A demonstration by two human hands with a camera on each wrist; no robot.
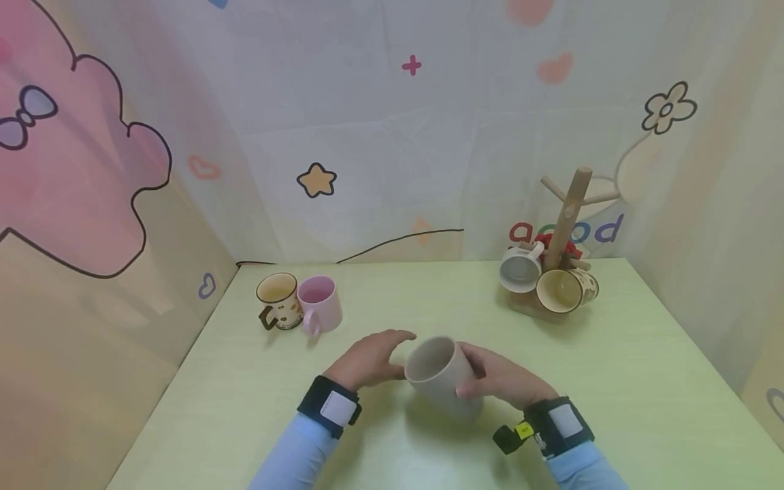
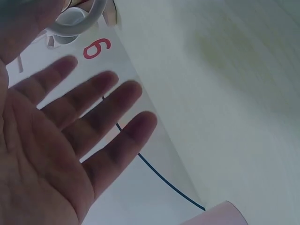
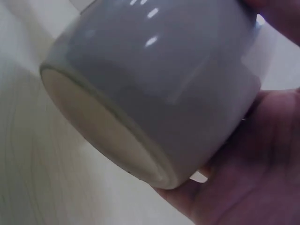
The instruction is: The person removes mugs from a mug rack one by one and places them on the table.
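A plain light-grey mug [image 1: 446, 381] is tilted above the table, its mouth toward the upper left in the head view. My right hand [image 1: 505, 378] grips its side, thumb on the near side and fingers on the far side. In the right wrist view the mug [image 3: 164, 89] shows its glossy wall and pale unglazed base. On the mug's left, my left hand [image 1: 372, 357] has its fingers extended, the thumb close to the rim; whether it touches is unclear. The left wrist view shows the left hand's palm [image 2: 42, 154] and spread fingers, with nothing held.
At the back left, a spotted brown-handled mug [image 1: 279, 303] stands beside a pink mug [image 1: 321, 304]. A wooden mug tree [image 1: 568, 218] at the back right bears a white mug [image 1: 520, 269] and a patterned mug [image 1: 562, 291]. Printed cloth [image 1: 367, 136] hangs behind the table [image 1: 214, 422].
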